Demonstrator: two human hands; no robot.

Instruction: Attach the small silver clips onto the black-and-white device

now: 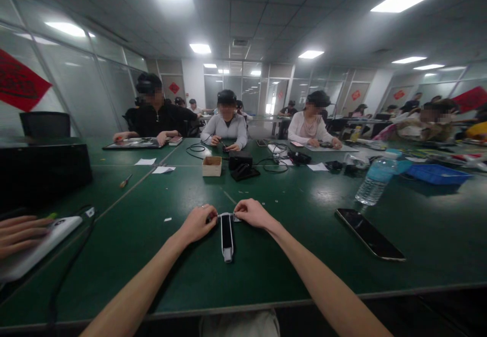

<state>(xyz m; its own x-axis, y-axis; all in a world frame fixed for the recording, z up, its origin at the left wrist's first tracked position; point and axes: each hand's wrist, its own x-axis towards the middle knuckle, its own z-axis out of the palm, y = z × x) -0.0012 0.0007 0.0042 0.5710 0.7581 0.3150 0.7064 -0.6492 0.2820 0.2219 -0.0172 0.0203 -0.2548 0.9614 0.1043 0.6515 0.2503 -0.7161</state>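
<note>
A narrow device (227, 233) lies on the green table in front of me, long side pointing toward me. It has a white rim, a black middle and a pale block at its near end. My left hand (198, 224) is closed at the left side of its far end, thumb and fingers pinched on a small part there. On the opposite side my right hand (253, 213) pinches the far end too, close to a small greyish piece (236, 218). My fingertips hide much of what they hold.
Right of my arm lies a black phone (369, 233), with a water bottle (376, 177) and a blue tray (437, 173) beyond. Ahead stand a small box (211, 166) and a black stand (241, 164). A neighbour's hand (23, 233) rests on a white device (41, 250) at left.
</note>
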